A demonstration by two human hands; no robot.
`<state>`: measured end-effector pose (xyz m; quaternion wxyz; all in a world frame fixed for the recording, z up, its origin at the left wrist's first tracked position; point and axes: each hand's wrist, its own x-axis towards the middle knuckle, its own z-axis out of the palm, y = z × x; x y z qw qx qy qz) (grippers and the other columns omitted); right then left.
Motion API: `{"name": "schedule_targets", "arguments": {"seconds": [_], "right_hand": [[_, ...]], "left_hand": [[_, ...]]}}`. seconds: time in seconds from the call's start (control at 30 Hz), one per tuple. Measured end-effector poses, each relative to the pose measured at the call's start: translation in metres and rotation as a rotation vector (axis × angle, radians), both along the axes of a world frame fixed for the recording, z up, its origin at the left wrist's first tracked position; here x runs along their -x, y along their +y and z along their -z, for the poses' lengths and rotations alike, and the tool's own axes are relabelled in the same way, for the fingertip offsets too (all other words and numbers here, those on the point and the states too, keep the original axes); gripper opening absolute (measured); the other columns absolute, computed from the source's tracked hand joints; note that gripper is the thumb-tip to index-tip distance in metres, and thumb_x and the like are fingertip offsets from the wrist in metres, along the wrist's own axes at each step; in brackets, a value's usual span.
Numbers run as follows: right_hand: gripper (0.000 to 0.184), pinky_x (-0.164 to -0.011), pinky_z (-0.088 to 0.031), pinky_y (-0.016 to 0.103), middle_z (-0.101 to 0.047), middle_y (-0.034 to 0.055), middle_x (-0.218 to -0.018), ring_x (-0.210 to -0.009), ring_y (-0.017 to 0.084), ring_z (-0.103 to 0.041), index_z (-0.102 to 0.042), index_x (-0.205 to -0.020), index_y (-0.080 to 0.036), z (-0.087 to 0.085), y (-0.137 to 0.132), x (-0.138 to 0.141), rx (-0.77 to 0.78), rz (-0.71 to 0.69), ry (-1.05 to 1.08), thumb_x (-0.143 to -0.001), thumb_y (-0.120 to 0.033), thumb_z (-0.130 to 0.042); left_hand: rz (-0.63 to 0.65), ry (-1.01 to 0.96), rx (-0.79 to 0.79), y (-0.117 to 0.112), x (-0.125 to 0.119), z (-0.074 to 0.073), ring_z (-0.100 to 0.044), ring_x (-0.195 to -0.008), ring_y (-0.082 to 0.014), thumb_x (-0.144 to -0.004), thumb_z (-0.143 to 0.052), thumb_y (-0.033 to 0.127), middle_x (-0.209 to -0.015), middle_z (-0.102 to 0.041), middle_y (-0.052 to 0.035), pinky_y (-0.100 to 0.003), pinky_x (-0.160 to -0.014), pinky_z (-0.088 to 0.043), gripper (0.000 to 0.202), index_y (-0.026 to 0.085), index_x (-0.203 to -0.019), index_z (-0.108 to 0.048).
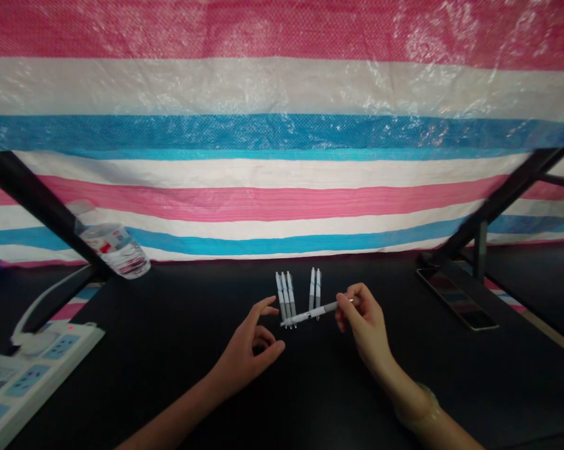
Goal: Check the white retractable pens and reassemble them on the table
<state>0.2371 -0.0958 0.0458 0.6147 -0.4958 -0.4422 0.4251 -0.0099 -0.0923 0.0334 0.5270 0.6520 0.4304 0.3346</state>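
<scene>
1. Dipping the held pen (317, 312) too low could knock the row of three pens (284, 290) askew, since its far end crosses in front of their near ends; whether it touches them I cannot tell.
2. The held pen could also swivel or slip, because the right hand (366, 319) pinches it only towards one end and most of its length sticks out unsupported.
3. A careless curl of the left hand (254, 344) might push the leftmost pen of the row out of line, as its upper fingers reach close beside that pen. Contact there is unclear.
4. The pair of pens (314, 284) could be nudged too, lying just beyond the held pen and near the right hand's fingers.
5. As for position, the held pen lies between thumb and fingers of the right hand, pointing left and slightly down, towards the gap between both hands.
6. The left hand grasps nothing: its thumb and fingers are parted and loosely bent, with the held pen's far end just beyond the thumb.
7. The row and the pair lie on the black counter (169, 350), beyond the hands, with a gap between the two groups.
</scene>
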Motion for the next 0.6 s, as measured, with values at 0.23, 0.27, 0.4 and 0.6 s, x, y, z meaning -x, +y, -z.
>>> {"name": "schedule_targets", "arguments": {"seconds": [0.23,0.27,0.4,0.6], "right_hand": [[0.046,-0.032,-0.030,0.013,-0.058,-0.0085,-0.045,-0.032,0.007,-0.045,-0.038,-0.078,-0.025,0.023,-0.018,0.006,0.281,-0.228,0.188,-0.080,-0.054,-0.074],[0.048,-0.031,-0.028,0.013,-0.057,-0.0089,-0.044,-0.030,0.007,-0.044,-0.037,-0.077,-0.025,0.026,-0.019,0.007,0.304,-0.231,0.205,-0.079,-0.055,-0.074],[0.047,-0.033,-0.031,0.012,-0.060,-0.0068,-0.047,-0.033,0.007,-0.049,-0.041,-0.078,-0.023,0.033,-0.019,0.013,0.339,-0.278,0.219,-0.079,-0.057,-0.074],[0.053,-0.034,-0.031,0.016,-0.062,-0.0006,-0.049,-0.035,0.008,-0.049,-0.061,-0.079,-0.015,0.038,-0.021,0.013,0.414,-0.531,0.008,-0.082,-0.068,-0.062]], "left_hand": [[0.042,-0.090,0.041,-0.008,-0.003,0.004,-0.062,-0.066,-0.0132,-0.085,-0.069,0.024,-0.087,-0.061,0.0003,-0.025,-0.060,-0.051,0.038,0.023,-0.121,-0.057],[0.038,-0.097,0.054,-0.008,-0.003,0.005,-0.062,-0.065,-0.0133,-0.085,-0.068,0.025,-0.084,-0.060,0.0006,-0.025,-0.059,-0.051,0.033,0.022,-0.116,-0.059],[-0.030,-0.164,0.098,-0.009,-0.001,0.008,-0.060,-0.058,-0.0129,-0.089,-0.063,0.030,-0.074,-0.061,0.0009,-0.025,-0.056,-0.049,0.016,0.018,-0.098,-0.062],[-0.134,-0.223,0.088,-0.011,0.005,0.004,-0.060,-0.060,-0.0134,-0.087,-0.066,0.033,-0.073,-0.063,-0.0006,-0.025,-0.056,-0.048,0.018,0.016,-0.094,-0.065]]}}
